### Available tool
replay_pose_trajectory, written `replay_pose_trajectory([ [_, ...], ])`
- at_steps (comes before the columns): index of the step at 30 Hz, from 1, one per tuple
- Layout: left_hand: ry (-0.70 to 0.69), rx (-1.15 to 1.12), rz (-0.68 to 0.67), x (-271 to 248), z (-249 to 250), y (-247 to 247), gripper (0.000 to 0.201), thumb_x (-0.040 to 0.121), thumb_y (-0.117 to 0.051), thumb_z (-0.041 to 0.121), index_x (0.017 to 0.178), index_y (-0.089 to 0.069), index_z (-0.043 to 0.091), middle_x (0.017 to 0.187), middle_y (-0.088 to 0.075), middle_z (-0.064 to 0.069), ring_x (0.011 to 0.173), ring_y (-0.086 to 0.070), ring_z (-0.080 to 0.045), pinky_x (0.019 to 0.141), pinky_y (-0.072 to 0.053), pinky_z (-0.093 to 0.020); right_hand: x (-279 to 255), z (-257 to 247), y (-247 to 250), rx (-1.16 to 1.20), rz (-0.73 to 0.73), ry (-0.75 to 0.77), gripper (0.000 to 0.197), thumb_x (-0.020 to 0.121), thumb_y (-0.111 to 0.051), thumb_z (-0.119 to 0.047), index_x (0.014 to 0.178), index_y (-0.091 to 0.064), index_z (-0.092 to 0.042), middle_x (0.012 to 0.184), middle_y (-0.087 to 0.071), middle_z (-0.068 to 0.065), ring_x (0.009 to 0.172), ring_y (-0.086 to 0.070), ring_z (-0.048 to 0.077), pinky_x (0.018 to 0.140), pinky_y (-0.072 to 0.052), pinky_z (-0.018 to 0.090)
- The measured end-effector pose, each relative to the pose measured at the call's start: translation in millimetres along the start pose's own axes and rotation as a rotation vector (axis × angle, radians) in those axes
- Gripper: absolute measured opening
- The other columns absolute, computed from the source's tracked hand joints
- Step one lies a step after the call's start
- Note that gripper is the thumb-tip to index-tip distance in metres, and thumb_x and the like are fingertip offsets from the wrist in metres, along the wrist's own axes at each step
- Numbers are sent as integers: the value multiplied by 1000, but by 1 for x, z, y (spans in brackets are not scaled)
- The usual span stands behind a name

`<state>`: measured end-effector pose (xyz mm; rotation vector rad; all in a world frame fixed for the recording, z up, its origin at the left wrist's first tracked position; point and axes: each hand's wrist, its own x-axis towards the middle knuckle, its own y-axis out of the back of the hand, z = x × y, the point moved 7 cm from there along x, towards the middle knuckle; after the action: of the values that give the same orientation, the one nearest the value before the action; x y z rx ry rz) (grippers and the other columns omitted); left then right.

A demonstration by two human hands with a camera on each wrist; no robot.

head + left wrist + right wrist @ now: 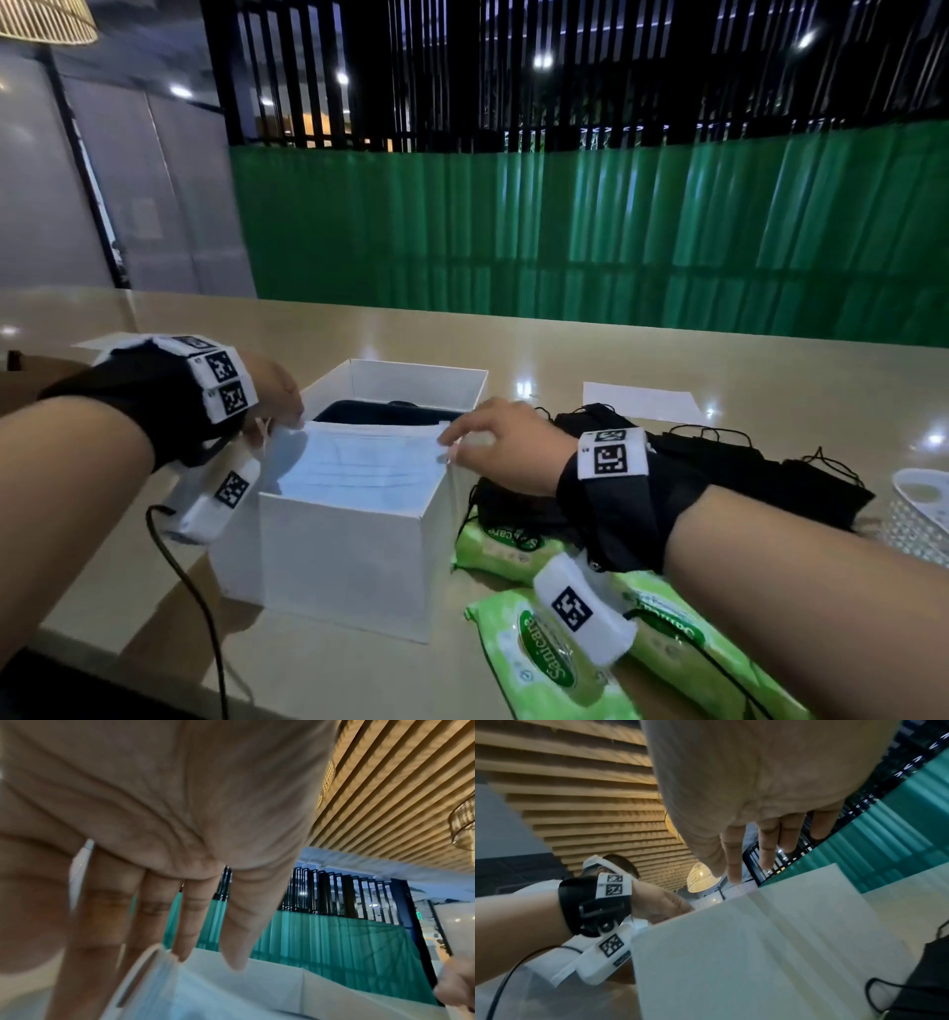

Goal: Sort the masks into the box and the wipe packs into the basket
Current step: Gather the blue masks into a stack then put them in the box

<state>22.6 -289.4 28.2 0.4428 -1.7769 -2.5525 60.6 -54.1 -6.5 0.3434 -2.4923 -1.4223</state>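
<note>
We are holding a pale blue pleated mask point(359, 462) flat over the open white box point(349, 555), its long axis running left to right. Our left hand point(272, 395) is pinching its left end, our right hand point(506, 444) its right end. Black masks point(729, 462) and green wipe packs point(544, 663) are crowding the tabletop point(565, 354) toward its right edge, near the basket point(919, 514).

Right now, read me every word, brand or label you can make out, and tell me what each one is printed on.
"Sanicare": on the nearest green wipe pack.
"care": upside down, on the green wipe pack beside the box, the rest of the word hidden.
Third wipe pack: upside-down lettering, too blurred to read.
Wrist tags: square coded patterns, no words.
</note>
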Motion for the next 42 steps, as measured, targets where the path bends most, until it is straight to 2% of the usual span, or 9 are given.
replay_pose_trajectory([
  [5,-21,48,3,1,25,5,39,85,-69,19,115,-60,-4,88,-61,-15,62,-53,-25,57,-44,-25,-10,40,42,113,184,-77,9,88,-57,-37,87,-60,-45,122,-52,-2,122,-45,20,105,-37,38],
  [9,-90,132,-60,-7,52,-6,42,92,-58,20,131,-51,5,131,-55,-14,101,-57,-24,53,-49,-16,-16,46,44,49,103,-72,9,90,-57,-36,96,-62,-39,125,-53,-3,117,-50,14,99,-38,27],
  [12,-111,258,-124,-7,67,-22,43,100,-43,21,139,-39,6,143,-45,-10,129,-46,-22,87,-45,-17,-18,37,35,12,19,-45,23,92,-55,-36,114,-61,-34,131,-51,-6,121,-49,12,98,-35,22],
  [15,-153,383,-155,-1,79,-36,35,98,-46,27,131,-45,14,142,-47,-7,122,-50,-17,60,-44,-4,-14,28,25,28,-27,-40,38,94,-51,-40,131,-49,-33,140,-44,-9,127,-44,10,101,-32,20],
  [19,-242,565,-165,10,95,-39,50,90,-61,35,136,-47,24,135,-54,-4,124,-49,-20,98,-38,-23,2,13,11,-104,-107,2,52,95,-46,-44,144,-36,-30,152,-32,-12,135,-36,9,109,-27,23],
  [29,-410,748,-374,36,119,-73,37,89,-63,21,125,-59,15,124,-63,-7,111,-59,-21,98,-45,-32,17,11,-6,-134,-123,43,52,93,-51,-46,141,-44,-27,150,-33,-18,132,-43,8,109,-32,23],
  [35,-446,694,-437,30,116,-87,29,88,-64,12,117,-64,6,118,-66,-16,110,-62,-27,86,-48,-27,17,17,-9,-90,-110,52,52,92,-53,-44,141,-42,-29,150,-31,-22,133,-40,6,110,-32,25],
  [39,-437,750,-465,28,113,-83,29,88,-65,14,116,-65,6,107,-67,-16,80,-60,-14,61,-45,-12,18,20,-11,-60,-126,49,51,93,-51,-43,142,-41,-30,150,-29,-24,134,-38,5,112,-30,26],
  [42,-437,731,-446,29,113,-84,29,87,-65,17,115,-66,6,106,-68,-15,77,-59,-14,63,-45,-11,18,20,-11,-44,-121,45,51,93,-52,-41,142,-41,-29,150,-29,-23,135,-37,4,113,-29,26],
])
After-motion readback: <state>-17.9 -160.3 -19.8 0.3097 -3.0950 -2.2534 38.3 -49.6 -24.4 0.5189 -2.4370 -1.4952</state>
